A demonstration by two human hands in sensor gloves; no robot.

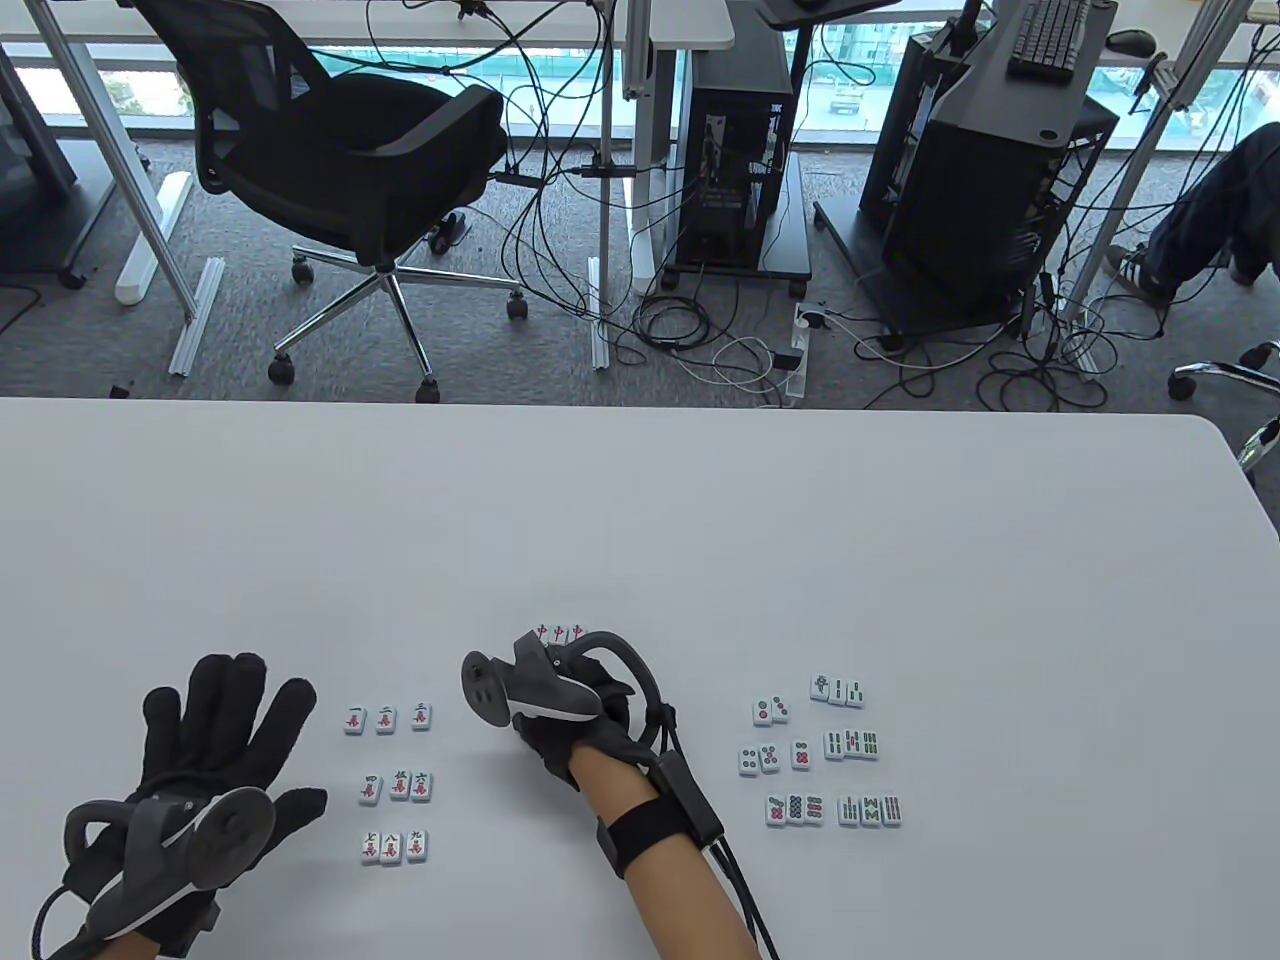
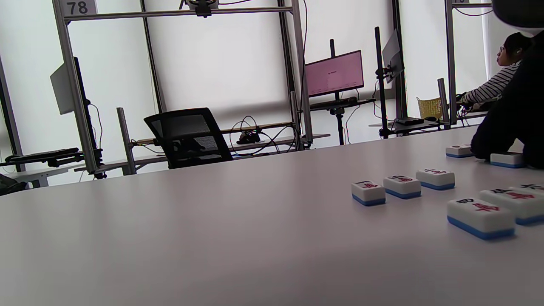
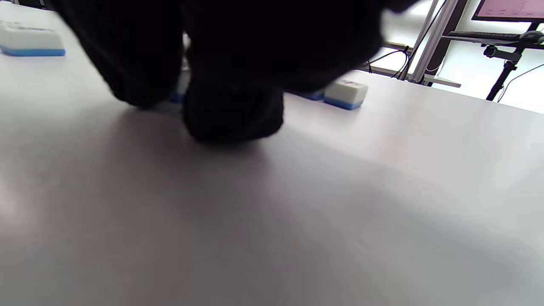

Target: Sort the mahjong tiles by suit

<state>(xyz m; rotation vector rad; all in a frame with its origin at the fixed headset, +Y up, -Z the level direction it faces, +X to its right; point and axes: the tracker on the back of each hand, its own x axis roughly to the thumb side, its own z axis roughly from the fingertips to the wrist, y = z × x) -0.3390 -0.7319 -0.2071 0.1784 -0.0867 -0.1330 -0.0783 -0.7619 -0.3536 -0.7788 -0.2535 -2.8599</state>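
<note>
Looks like the sort is nearly wrapped up: the right hand point(image 1: 570, 715) sits at lower centre of the table view, fingers curled down onto the white surface point(image 1: 640, 520) right behind a short row of red-marked tiles point(image 1: 560, 633). They're bunched over the tiles, but I can't tell whether they actually pinch one or just nudge it, since the wrist view there is mostly black glove. The left hand point(image 1: 215, 750) lies flat at lower left, fingers spread and holding nothing. The character tiles point(image 1: 392, 783) are in three tidy rows just right of it, and the dot tiles point(image 1: 778, 760) and bamboo tiles point(image 1: 858, 748) are grouped at lower right. If I were doing this bit, I'd square that red row up with light fingertip pushes from behind, keeping the tiles face up and touching, and keep the wrist high so the tracker cable doesn't drag anything. No trays or boxes anywhere, the groups just sit on the bare surface.
</note>
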